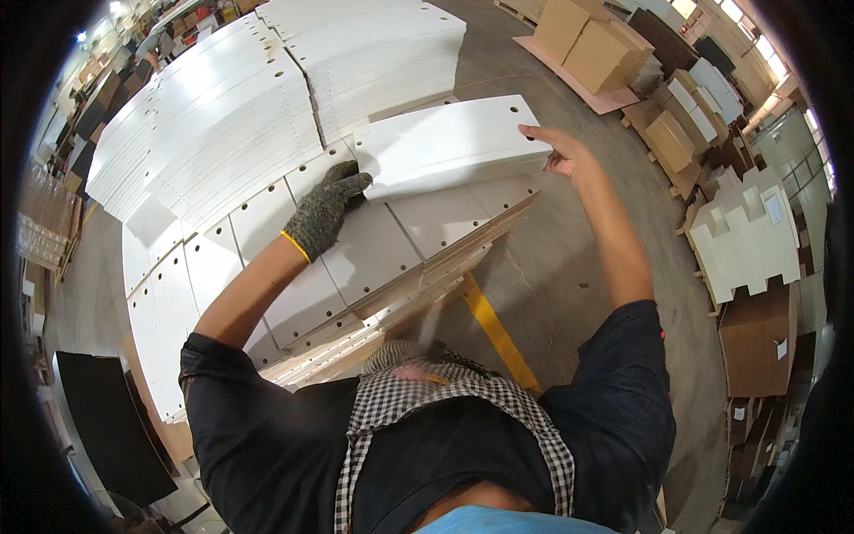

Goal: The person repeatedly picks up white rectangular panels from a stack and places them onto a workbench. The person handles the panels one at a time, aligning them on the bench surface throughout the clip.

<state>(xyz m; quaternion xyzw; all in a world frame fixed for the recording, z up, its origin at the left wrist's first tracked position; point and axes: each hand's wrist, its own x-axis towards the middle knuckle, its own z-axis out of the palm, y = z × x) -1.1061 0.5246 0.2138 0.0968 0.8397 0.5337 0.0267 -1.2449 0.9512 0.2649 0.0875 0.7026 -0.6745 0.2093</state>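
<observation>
A short stack of white panels (445,138) with dark drilled holes near the ends lies across a lower layer of similar white boards (356,258). At its left end is my left hand (327,206), in a dark knitted glove with a yellow cuff; its fingers are closed against the end of the stack. My bare right hand (556,149) grips the right end, thumb on the top face near a hole and fingers curled at the end and below. Part of the fingers on both hands is hidden.
Tall piles of white drilled panels (227,107) stand beyond and left of my hands. A yellow floor line (498,329) runs right of the lower layer. Cardboard boxes (596,49) and cut white boards (745,233) stand at the right. A black panel (116,427) leans at lower left.
</observation>
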